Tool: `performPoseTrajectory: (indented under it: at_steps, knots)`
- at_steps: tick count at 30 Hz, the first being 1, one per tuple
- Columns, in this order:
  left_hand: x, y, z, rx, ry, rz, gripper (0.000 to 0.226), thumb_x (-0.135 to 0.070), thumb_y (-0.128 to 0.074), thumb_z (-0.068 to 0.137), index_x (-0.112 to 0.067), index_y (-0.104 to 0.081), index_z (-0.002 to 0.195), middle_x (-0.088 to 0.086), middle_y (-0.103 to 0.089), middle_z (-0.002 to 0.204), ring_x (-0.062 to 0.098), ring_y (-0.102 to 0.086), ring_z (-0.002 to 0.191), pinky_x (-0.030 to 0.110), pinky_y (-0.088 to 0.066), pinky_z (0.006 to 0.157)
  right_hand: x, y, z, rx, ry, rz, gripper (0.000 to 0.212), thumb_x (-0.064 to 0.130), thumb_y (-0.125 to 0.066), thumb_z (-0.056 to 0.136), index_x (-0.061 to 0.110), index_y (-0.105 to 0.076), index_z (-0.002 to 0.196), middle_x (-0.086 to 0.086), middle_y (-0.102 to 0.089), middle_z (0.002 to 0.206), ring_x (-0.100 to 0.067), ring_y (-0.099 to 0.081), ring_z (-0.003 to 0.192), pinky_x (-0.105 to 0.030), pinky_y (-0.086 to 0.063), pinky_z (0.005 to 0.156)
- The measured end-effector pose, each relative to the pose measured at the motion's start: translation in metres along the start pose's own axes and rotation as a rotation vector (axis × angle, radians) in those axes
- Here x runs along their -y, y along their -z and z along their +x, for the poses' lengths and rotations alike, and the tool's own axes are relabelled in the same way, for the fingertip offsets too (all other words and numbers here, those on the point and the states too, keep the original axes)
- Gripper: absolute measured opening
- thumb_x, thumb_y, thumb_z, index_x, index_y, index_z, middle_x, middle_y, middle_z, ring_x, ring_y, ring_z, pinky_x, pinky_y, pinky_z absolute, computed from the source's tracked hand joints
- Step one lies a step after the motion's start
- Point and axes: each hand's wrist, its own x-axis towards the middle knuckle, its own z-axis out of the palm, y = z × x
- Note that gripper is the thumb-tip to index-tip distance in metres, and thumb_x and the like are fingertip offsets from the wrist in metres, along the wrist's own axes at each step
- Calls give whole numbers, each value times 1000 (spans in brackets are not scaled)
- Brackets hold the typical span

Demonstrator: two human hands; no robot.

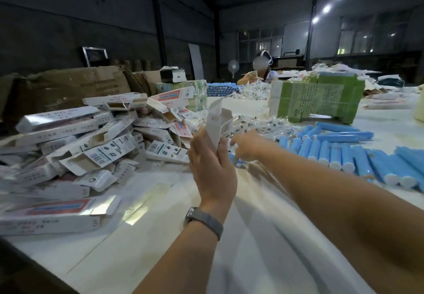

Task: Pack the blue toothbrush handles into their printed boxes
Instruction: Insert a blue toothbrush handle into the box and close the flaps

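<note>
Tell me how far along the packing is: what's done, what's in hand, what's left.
Done: nothing I can confirm; the heap of printed boxes looks mostly open-ended. In hand: the left hand grips one open box upright, while the right hand reaches toward the clear-wrapped pieces and the nearest blue handle; what it holds is blurred. Left: the rows of blue handles on the table.

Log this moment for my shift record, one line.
left hand: holds printed box upright | right hand: reaching toward blue handles
</note>
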Motion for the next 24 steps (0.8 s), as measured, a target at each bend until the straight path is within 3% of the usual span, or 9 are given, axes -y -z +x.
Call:
performPoseTrajectory:
  at_steps: [4, 7, 11, 14, 17, 19, 22, 24]
  knots:
    - [1, -1, -2, 39, -39, 7, 43, -34, -45, 99, -11, -44, 135, 6, -50, 132, 26, -48, 121, 54, -43, 102, 0, -17, 19, 25, 1, -110, 27, 15, -55, 84, 16, -63, 110, -8, -65, 99, -30, -60, 97, -39, -53, 90]
    - [3, 0, 2, 29, -9, -4, 46, -35, -43, 98, -11, -44, 138, 6, -51, 133, 25, -47, 121, 52, -43, 101, -3, -14, 24, 3, -24, -118, 8, 16, -61, 86, 20, -55, 90, -5, -54, 82, -27, -52, 85, -36, -51, 80]
    - [3, 1, 1, 53, -4, -1, 48, -38, -41, 99, -15, -41, 141, 5, -49, 136, 25, -46, 123, 53, -45, 101, -7, -12, 19, -73, -54, -98, 7, 19, -60, 88, 22, -54, 88, -3, -53, 82, -26, -51, 86, -35, -48, 73]
    - [2, 2, 0, 52, -21, -22, 45, -35, -42, 99, -13, -43, 138, 4, -51, 133, 25, -48, 122, 53, -45, 99, -10, -16, 8, -199, -81, 92, 11, 14, -58, 83, 12, -66, 91, -7, -66, 89, -26, -61, 86, -35, -54, 71]
    - [1, 3, 0, 52, -27, -36, 43, -30, -45, 99, -9, -44, 137, 8, -52, 132, 29, -50, 121, 54, -45, 99, -13, -1, -9, -337, -97, 354, 10, 8, -57, 82, 13, -65, 77, -4, -62, 74, -26, -58, 75, -31, -45, 61]
    - [1, 3, -1, 65, -34, -39, 39, -25, -47, 101, -8, -44, 136, 11, -52, 132, 32, -50, 120, 55, -46, 97, -16, 22, -24, -496, -95, 552, 12, 14, -58, 88, 14, -70, 90, 0, -61, 77, -19, -56, 75, -26, -41, 62]
    - [0, 2, -1, 76, -35, -53, 34, -14, -50, 102, -5, -44, 134, 15, -51, 130, 35, -51, 117, 56, -48, 93, -19, 62, -62, -711, -3, 860, 24, 15, -51, 93, 13, -71, 80, 13, -54, 48, -1, -43, 45, -22, -32, 43]
    - [-1, 2, -1, 68, -31, -58, 34, -12, -51, 102, -3, -44, 134, 15, -50, 129, 35, -51, 117, 56, -49, 92, -20, 81, -94, -820, 59, 966, 27, 11, -49, 92, 17, -68, 73, 14, -44, 37, -2, -32, 34, -17, -22, 37]
